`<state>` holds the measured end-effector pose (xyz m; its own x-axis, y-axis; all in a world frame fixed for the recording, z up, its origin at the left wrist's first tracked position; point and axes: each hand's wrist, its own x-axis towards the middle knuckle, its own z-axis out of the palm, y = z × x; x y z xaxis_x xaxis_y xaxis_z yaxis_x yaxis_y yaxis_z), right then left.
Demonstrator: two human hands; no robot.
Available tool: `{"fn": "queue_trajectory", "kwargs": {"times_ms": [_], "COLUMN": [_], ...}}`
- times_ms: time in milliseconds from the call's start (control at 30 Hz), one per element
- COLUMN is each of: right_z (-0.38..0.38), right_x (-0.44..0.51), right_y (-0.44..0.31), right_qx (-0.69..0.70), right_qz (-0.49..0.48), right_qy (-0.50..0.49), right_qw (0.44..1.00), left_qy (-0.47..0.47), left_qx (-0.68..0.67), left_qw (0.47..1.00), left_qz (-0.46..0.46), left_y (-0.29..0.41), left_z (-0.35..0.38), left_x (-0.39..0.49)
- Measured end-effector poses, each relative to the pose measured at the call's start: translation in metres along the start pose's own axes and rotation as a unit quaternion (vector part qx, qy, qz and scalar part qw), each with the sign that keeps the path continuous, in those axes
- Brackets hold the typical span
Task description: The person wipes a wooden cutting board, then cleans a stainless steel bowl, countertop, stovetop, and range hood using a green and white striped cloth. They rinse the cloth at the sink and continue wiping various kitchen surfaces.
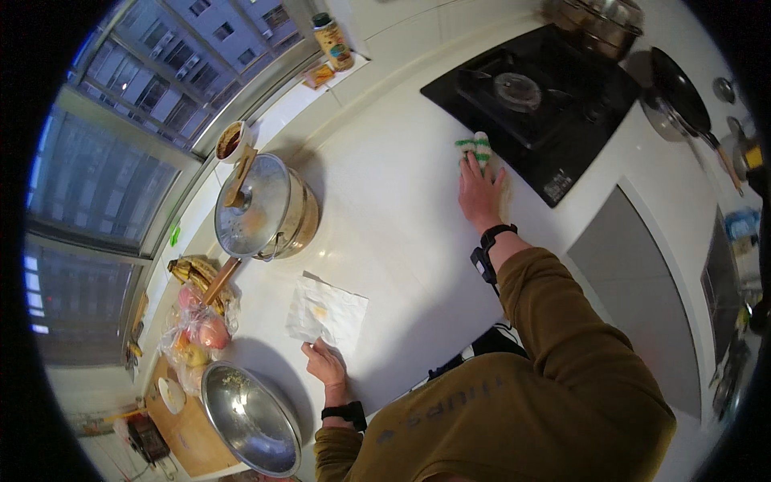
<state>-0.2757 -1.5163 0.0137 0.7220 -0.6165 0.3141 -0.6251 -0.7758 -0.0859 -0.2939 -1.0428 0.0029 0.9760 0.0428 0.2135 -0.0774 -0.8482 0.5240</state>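
Observation:
My left hand (325, 369) is at the near edge of a creased white paper sheet (346, 307), its curled fingers gripping the corner. A small yellowish stain marks the sheet. Over by the gas hob, my right hand (480, 191) presses its fingertips onto a green-and-white striped cloth (482, 146). The cloth lies bunched on the white countertop (397, 223), against the hob's edge. Both wrists wear black bands.
A lidded pot (301, 205) with a wooden handle stands near the window sill. Bananas (202, 274), bagged fruit (211, 331) and a steel bowl (256, 416) sit at left. The black gas hob (557, 162) and a frying pan (680, 87) are at right.

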Motion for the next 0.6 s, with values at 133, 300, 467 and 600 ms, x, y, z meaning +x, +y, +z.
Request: {"fn": "queue_trajectory", "kwargs": {"times_ms": [133, 300, 467, 600], "right_z": [-0.023, -0.042, -0.045, -0.047], "right_x": [-0.055, -0.108, -0.132, -0.146], "right_y": [0.037, 0.076, 0.102, 0.141], "right_qx": [-0.003, -0.026, -0.052, -0.048], "right_qz": [0.029, 0.063, 0.089, 0.059], "right_qy": [-0.012, 0.004, 0.008, 0.024], "right_qw": [0.999, 0.998, 0.995, 0.997], "left_qy": [0.038, 0.001, -0.056, -0.055], "left_qx": [-0.027, -0.021, 0.011, 0.0], "left_qw": [0.998, 1.0, 0.998, 0.998], "left_qz": [0.049, 0.018, -0.014, -0.003], "left_y": [0.0, 0.002, 0.012, 0.017], "left_z": [-0.002, -0.006, -0.018, -0.023], "left_x": [-0.002, 0.0, -0.001, -0.001]}}
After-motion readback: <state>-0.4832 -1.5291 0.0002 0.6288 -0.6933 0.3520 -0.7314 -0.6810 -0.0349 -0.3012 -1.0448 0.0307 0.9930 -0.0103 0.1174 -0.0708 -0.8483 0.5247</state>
